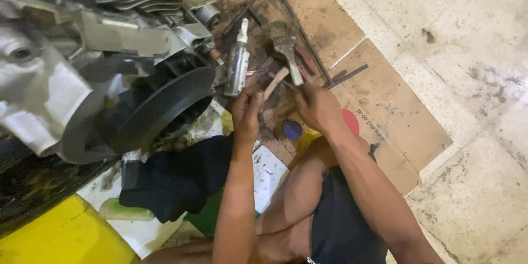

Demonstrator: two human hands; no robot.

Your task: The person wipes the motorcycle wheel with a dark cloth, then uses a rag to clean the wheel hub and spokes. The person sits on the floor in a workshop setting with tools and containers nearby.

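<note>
Our hands on greasy cardboard (379,104)
L hand (247,111) closed on thin strip (275,82); R hand (317,105) grips worn brush (287,49); spray bottle (237,63), finned engine (99,38) beside.

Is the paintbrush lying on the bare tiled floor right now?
No: the paintbrush lies on the brown cardboard sheet, just beyond the right hand, and not on the tiles.

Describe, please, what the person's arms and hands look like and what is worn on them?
Both arms are bare, with no sleeves showing. The left hand and the right hand wear no gloves, and no watch, band or ring shows. Both hands look smudged with dark grime. Dark shorts cover the lap.
</note>
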